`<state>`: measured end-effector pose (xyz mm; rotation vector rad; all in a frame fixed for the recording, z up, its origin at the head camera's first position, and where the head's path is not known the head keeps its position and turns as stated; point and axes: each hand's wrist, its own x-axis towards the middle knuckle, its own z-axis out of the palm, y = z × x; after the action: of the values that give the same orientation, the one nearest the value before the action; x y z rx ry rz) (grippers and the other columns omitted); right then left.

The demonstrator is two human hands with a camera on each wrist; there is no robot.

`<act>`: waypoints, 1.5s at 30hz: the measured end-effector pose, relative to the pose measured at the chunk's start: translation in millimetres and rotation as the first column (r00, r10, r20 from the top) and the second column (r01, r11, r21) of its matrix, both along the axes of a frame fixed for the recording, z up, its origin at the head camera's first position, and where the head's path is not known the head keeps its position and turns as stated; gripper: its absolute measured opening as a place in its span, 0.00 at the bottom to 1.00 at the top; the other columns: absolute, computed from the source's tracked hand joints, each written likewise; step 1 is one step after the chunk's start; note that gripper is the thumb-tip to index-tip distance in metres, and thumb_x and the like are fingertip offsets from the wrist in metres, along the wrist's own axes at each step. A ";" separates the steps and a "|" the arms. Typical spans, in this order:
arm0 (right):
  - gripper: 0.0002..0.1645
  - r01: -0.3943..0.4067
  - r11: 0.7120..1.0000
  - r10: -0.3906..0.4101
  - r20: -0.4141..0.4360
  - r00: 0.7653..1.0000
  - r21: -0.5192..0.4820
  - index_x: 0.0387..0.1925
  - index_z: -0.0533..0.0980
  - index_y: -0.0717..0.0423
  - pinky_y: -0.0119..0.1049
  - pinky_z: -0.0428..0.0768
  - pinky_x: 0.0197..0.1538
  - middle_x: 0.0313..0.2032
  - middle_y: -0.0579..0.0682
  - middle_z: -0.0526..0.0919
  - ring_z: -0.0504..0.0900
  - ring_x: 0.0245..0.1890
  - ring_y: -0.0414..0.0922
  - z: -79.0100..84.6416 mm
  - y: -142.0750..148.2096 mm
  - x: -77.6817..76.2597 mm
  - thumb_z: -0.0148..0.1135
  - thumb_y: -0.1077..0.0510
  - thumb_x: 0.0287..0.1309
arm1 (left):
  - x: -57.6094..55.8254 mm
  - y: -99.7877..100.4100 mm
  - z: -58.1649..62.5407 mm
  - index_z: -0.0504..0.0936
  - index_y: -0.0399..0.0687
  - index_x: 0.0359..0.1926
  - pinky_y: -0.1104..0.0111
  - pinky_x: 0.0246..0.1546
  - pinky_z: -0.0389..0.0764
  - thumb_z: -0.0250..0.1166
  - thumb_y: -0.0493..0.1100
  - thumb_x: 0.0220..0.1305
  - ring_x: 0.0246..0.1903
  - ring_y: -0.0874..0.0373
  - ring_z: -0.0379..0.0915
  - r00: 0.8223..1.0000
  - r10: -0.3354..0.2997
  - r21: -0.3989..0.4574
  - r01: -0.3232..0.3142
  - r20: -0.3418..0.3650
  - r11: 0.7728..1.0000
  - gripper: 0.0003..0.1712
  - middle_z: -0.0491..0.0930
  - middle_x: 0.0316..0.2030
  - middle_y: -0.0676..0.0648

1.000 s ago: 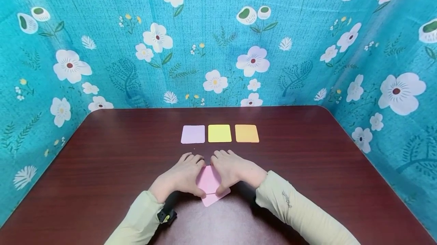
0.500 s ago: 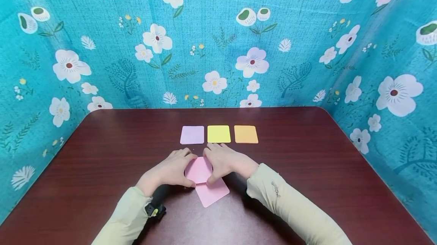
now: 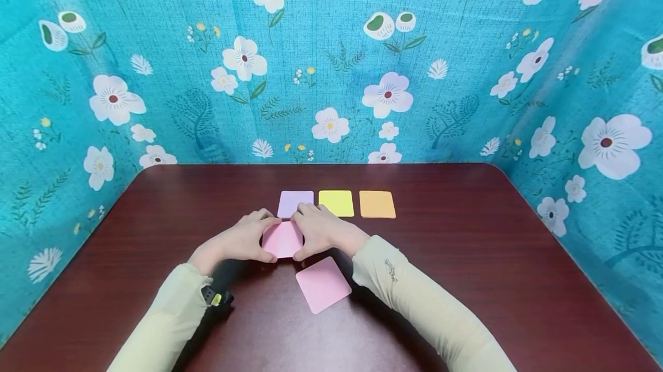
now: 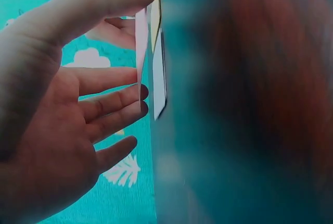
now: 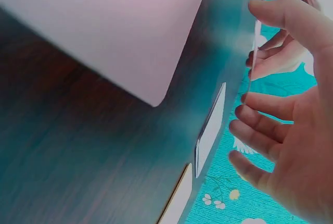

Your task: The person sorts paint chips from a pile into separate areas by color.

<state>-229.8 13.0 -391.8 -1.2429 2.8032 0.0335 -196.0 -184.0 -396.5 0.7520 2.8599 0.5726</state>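
A thin pink square card [image 3: 282, 239] with rounded corners is held between both hands, raised slightly off the table. My left hand [image 3: 242, 238] pinches its left side, thumb at the near corner and fingers at the far one. On the opposite side, my right hand [image 3: 323, 231] grips the card the same way. Edge-on in the left wrist view, the held card [image 4: 140, 41] stands apart from the tabletop. A second pink card [image 3: 323, 285] lies turned at an angle on the table, nearer to me, and looms large in the right wrist view.
Along the back of the dark red-brown table [image 3: 440, 257] lie a lilac card [image 3: 294, 204], a yellow card [image 3: 338, 204] and an orange card [image 3: 377, 204] in a row. My right fingers partly cover the lilac and yellow ones. A blue flowered curtain [image 3: 311, 44] hangs behind.
Both hands have carried the upper pink card to the left and away from me, off the other pink card. That lower card, partly covered before, now shows whole and has stayed in place.
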 end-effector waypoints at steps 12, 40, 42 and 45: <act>0.44 0.058 0.993 -0.061 -0.028 0.998 -0.105 0.56 0.68 0.51 0.45 0.65 0.56 0.50 0.49 0.69 0.67 0.53 0.44 -8.8 -21.7 -18.0 0.63 0.31 0.39 | -17.1 -26.1 -0.8 0.69 0.38 0.57 0.47 0.52 0.64 0.72 0.48 0.40 0.50 0.47 0.64 0.994 0.039 0.022 -0.037 -0.100 0.999 0.42 0.70 0.51 0.42; 0.35 0.148 0.980 -0.153 -0.031 0.988 -0.136 0.51 0.71 0.46 0.45 0.60 0.59 0.56 0.46 0.70 0.61 0.58 0.45 -24.2 -68.4 -57.2 0.59 0.31 0.45 | -59.4 -61.0 -10.1 0.72 0.37 0.51 0.41 0.56 0.55 0.69 0.43 0.42 0.57 0.39 0.59 0.986 0.141 -0.007 -0.142 -0.085 0.990 0.32 0.67 0.57 0.34; 0.35 0.154 0.981 -0.158 -0.029 0.987 -0.121 0.51 0.71 0.46 0.45 0.60 0.59 0.56 0.45 0.70 0.60 0.58 0.45 -25.8 -70.1 -59.1 0.58 0.31 0.45 | -61.6 -62.1 -12.0 0.72 0.37 0.51 0.41 0.57 0.55 0.69 0.43 0.42 0.57 0.39 0.59 0.986 0.151 -0.010 -0.152 -0.065 0.988 0.32 0.66 0.57 0.34; 0.35 0.161 0.980 -0.165 -0.023 0.986 -0.116 0.52 0.71 0.46 0.45 0.60 0.59 0.57 0.45 0.70 0.60 0.58 0.45 -27.4 -72.2 -61.2 0.59 0.31 0.46 | -63.9 -63.6 -15.9 0.72 0.38 0.52 0.41 0.57 0.54 0.69 0.44 0.42 0.57 0.39 0.59 0.984 0.175 0.004 -0.175 -0.030 0.985 0.33 0.66 0.57 0.35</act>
<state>-291.0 -59.2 -419.2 -1.0373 2.9628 -0.1178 -259.9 -247.6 -412.4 0.5166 2.9738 0.5895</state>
